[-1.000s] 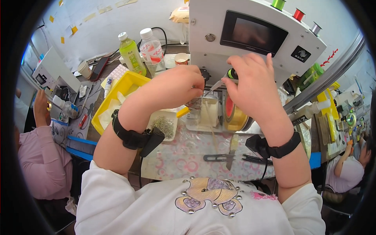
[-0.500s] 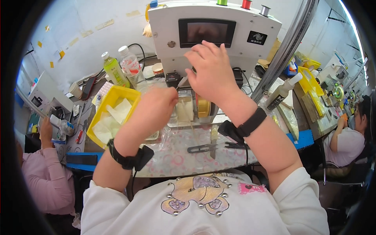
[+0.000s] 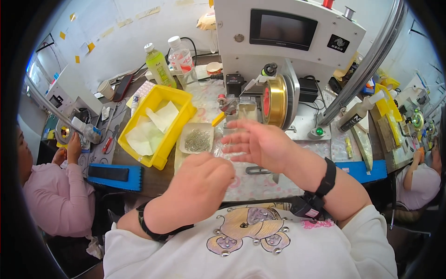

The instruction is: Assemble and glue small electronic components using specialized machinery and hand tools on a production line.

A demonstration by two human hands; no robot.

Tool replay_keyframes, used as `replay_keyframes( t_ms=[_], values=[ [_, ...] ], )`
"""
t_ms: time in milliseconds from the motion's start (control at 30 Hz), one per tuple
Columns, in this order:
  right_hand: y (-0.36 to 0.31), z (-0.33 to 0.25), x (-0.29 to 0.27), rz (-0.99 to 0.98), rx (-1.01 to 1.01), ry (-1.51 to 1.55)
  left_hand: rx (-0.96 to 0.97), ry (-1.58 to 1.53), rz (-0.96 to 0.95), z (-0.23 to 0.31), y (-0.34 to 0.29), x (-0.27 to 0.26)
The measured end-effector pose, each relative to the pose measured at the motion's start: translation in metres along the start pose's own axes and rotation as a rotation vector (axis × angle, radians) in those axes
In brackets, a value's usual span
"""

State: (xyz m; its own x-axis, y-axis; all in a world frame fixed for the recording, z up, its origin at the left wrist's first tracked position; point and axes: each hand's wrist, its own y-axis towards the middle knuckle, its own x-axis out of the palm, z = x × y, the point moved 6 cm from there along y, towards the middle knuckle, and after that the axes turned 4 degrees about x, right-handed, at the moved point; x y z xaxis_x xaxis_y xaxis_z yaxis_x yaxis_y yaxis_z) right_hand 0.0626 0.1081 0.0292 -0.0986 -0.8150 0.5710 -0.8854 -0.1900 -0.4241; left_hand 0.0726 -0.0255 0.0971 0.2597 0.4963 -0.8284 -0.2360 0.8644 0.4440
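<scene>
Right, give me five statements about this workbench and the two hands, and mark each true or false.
1. The right hand is open, its fingers spread, holding nothing. True.
2. The yellow bin holds metal screws. False: it holds pale sheets of paper or cloth.
3. A small tray of thin metal parts sits just right of the yellow bin. True.
4. The left hand rests flat on the blue pad. False: it is curled loosely above the bench edge, apart from the pad; whether it holds something cannot be told.
5. Two bottles stand behind the yellow bin, one with greenish liquid. True.
</scene>
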Motion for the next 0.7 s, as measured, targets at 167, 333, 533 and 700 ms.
replay_keyframes(
  t_ms=[167,333,533,700],
  values=[
    [0.033,0.01,-0.014,0.032,-0.136,0.265,0.083,0.08,-0.202,-0.021,-0.007,0.038],
    [0.054,0.021,-0.029,0.164,-0.151,0.343,-0.027,-0.168,-0.252,-0.057,0.014,0.004],
    [0.071,0.017,-0.046,0.428,-0.172,0.175,-0.514,-0.151,-0.042,-0.17,0.073,-0.024],
    [0.071,0.012,-0.042,0.542,-0.166,0.051,-0.369,-0.624,-0.479,-0.178,0.109,0.033]
  ],
)
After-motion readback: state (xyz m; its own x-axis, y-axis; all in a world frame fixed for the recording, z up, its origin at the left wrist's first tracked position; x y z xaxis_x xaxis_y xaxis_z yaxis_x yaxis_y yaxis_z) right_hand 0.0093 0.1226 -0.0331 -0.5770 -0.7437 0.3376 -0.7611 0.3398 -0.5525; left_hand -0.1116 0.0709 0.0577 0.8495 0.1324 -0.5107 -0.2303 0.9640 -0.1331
